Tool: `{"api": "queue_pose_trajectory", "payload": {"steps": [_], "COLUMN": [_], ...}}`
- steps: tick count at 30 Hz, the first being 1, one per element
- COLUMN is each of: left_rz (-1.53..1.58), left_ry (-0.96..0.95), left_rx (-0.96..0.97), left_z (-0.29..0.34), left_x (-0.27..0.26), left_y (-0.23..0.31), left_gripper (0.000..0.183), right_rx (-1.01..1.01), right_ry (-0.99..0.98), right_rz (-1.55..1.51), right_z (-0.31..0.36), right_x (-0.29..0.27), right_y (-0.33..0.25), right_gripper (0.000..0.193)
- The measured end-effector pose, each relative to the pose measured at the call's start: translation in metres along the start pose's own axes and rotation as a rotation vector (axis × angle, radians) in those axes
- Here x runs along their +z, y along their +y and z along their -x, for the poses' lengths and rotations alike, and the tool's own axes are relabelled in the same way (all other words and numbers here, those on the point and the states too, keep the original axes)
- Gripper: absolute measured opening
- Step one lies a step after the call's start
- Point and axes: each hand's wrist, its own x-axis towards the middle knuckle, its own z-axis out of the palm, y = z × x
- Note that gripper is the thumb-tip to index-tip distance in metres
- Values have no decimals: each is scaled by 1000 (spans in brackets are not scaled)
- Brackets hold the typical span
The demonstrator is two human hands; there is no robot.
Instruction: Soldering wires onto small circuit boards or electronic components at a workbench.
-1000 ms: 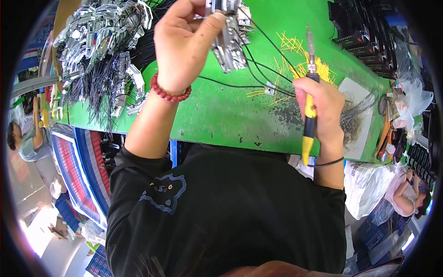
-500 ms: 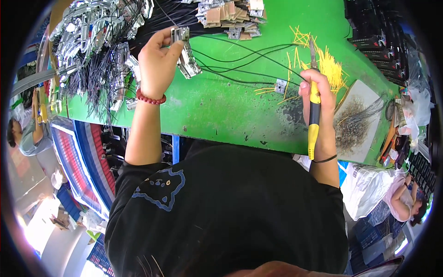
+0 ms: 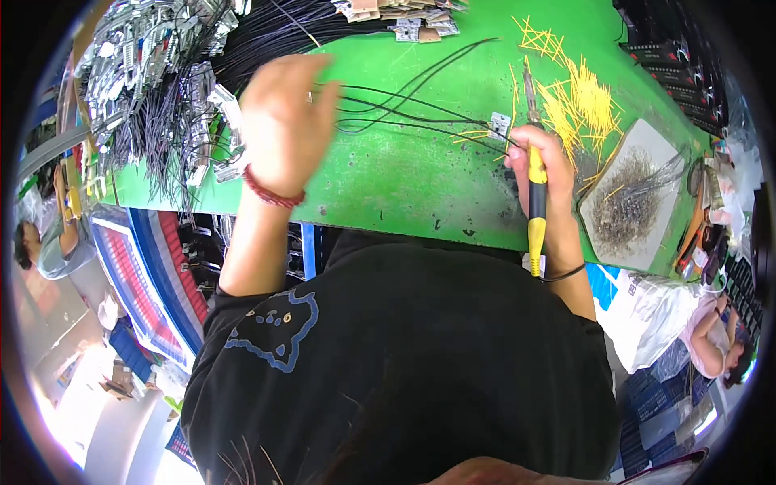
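A green counter [image 3: 388,174] is seen beneath both hands. Thin, limp black wires [image 3: 404,113] trail between them, best taken near their ends. The left hand [image 3: 287,121] is blurred, grip unclear. The right hand [image 3: 537,166] is clamped around a light, rigid yellow-handled soldering iron [image 3: 535,202].

Your green desk [image 3: 404,182] holds scattered yellow wire pieces [image 3: 578,101], a heap of metal parts [image 3: 133,48], small boards [image 3: 400,16] and a grey tray [image 3: 630,198].

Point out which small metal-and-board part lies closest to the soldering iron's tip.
The lone small part beside the right hand, at the black wires' ends; the others sit heaped along the bench's far and left edges.
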Motion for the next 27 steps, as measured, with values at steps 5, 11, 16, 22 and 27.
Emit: {"api": "queue_pose_trajectory", "payload": {"steps": [5,11,16,22,27], "left_rz": [469,600,738,518,506], "left_ry": [-334,-427,-373,-496,-467], "left_rx": [261,124,297,186,171], "left_z": [-14,-7,-9,-7,-6], "left_x": [32,54,61,59,63], "left_y": [100,97,99,99,96], "left_gripper": [29,10,10,7,7], "right_rx": [-17,257,274,247,51], "right_ry": [10,64,123,254,176], "right_rz": [-172,-361,-487,-488,-278], "right_z": [-1,16,6,6,5], "right_x": [4,-13,0,-5,-6], "right_y": [-9,2,2,4,4], "right_gripper": [35,36,34,31,39]}}
